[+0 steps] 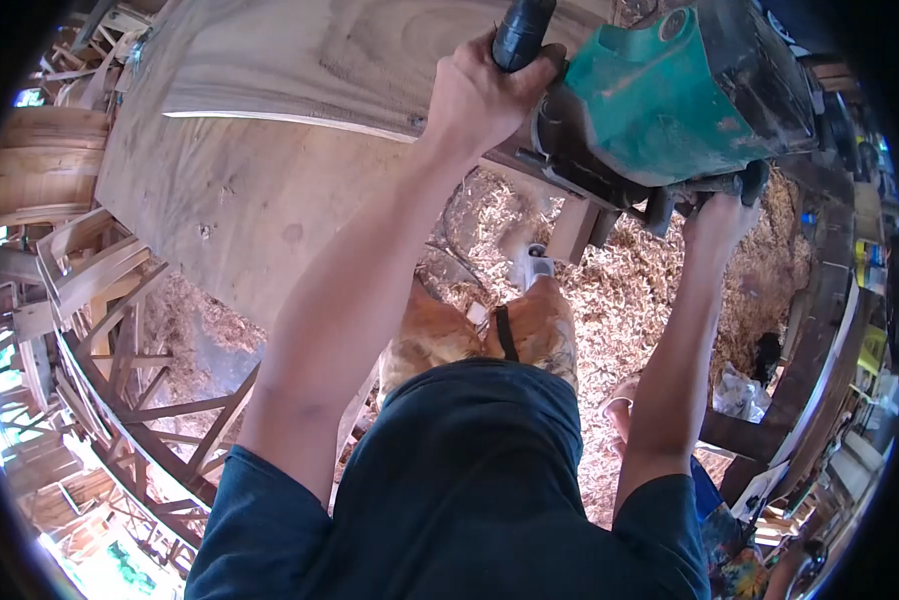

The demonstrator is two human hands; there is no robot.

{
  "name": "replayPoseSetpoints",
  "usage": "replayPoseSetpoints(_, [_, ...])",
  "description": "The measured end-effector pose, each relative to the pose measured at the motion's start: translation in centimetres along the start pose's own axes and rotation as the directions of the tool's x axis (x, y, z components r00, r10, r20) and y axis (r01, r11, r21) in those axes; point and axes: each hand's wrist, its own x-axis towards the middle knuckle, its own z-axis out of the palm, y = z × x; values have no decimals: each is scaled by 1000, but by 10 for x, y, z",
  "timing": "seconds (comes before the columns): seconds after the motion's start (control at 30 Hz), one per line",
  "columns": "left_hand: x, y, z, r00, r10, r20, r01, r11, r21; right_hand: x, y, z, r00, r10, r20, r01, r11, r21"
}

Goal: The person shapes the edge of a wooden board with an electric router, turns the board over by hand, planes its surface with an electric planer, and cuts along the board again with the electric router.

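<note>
A scuffed teal-green electric planer (pixel 660 100) with a black base sits at the upper right, over the edge of a wooden board (pixel 300 60). My left hand (pixel 490 95) is closed around its black front grip (pixel 522 35), near the board's edge. At the other end of the tool, my right hand (pixel 722 215) is wrapped around the rear handle, partly hidden under the body. Both arms are stretched forward. The board's grain shows plainly, and it lies on top of a wider wooden panel (pixel 230 200). The planer hides its own cutting side.
Wood shavings (pixel 640 300) cover the floor around my feet. A wooden frame with slats (pixel 160 390) stands at the left, beside stacked boards (pixel 50 160). Dark beams (pixel 815 300) run along the right, with a plastic bag (pixel 740 392) near them. A cable (pixel 455 225) hangs below the board.
</note>
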Motion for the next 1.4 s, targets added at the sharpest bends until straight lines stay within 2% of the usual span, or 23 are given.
replayPoseSetpoints(0.1, [-4, -5, -1, 999, 44, 16, -44, 999, 2, -18, -4, 11, 983, -182, -13, 180, 980, -90])
replayPoseSetpoints(0.17, [-11, -8, -3, 995, 99, 26, -99, 995, 14, -26, -4, -4, 984, -178, 0, 176, 970, -167])
replayPoseSetpoints(0.27, [-32, 5, -9, 999, -42, 29, 45, 995, -84, -41, 5, -25, 986, -162, 24, 163, 963, -215])
replayPoseSetpoints(0.33, [-32, 7, -9, 997, -66, 30, 67, 997, -41, -42, 7, -27, 957, -282, 71, 290, 897, -333])
replayPoseSetpoints(0.37, [-32, 6, -9, 996, -79, 32, 79, 997, -18, -41, 8, -27, 910, -396, 126, 410, 804, -431])
replayPoseSetpoints(0.43, [-28, 8, -7, 998, -63, 25, 64, 997, -46, -38, 5, -21, 852, -493, 176, 502, 675, -540])
replayPoseSetpoints(0.47, [-26, 10, -7, 998, -61, 18, 62, 997, -47, -39, 3, -16, 856, -492, 161, 489, 667, -562])
replayPoseSetpoints(0.53, [-18, 7, -3, 999, -48, 24, 50, 994, -93, -26, 9, -12, 899, -432, 74, 411, 771, -486])
replayPoseSetpoints(0.63, [6, 0, 1, 999, 35, -27, -36, 999, -32, -16, 1, 9, 944, -328, -18, 290, 857, -426])
replayPoseSetpoints(0.67, [12, -6, 2, 998, 57, -16, -58, 996, -63, 4, 17, 6, 898, -438, 41, 421, 829, -367])
replayPoseSetpoints(0.77, [28, -11, 8, 996, 73, -53, -74, 997, -18, 8, -7, 37, 977, -204, -59, 190, 964, -185])
replayPoseSetpoints(0.8, [33, -7, 10, 998, 39, -53, -39, 999, 9, 21, -3, 40, 972, -235, -30, 229, 963, -141])
replayPoseSetpoints(0.9, [49, -2, 13, 998, -19, -66, 24, 997, 71, 44, 1, 46, 961, -277, -6, 270, 942, -201])
replayPoseSetpoints(0.93, [55, -4, 16, 997, -11, -78, 17, 997, 78, 61, 13, 37, 891, -427, 157, 449, 773, -449])
replayPoseSetpoints(0.97, [61, -6, 19, 996, 0, -87, 7, 996, 87, 78, 24, 28, 773, -553, 312, 609, 507, -610])
replayPoseSetpoints(1.0, [64, -8, 22, 993, 64, -98, -50, 989, 139, 85, 25, 32, 832, -499, 242, 546, 660, -516])
replayPoseSetpoints(1.03, [67, -9, 23, 993, 80, -86, -71, 992, 105, 82, 21, 36, 879, -438, 189, 475, 769, -428])
replayPoseSetpoints(1.1, [69, -11, 25, 993, 104, -59, -103, 994, 33, 76, 14, 44, 949, -305, 78, 314, 927, -206])
replayPoseSetpoints(1.13, [68, -2, 23, 999, 49, -9, -48, 998, 43, 71, 11, 45, 971, -236, 46, 240, 967, -90])
replayPoseSetpoints(1.17, [66, -3, 23, 998, 66, -1, -66, 997, 39, 67, 8, 47, 985, -169, 21, 168, 985, 33])
replayPoseSetpoints(1.4, [34, -7, 20, 994, 103, 22, -102, 995, -22, 33, -2, 30, 997, -82, -18, 83, 993, 89])
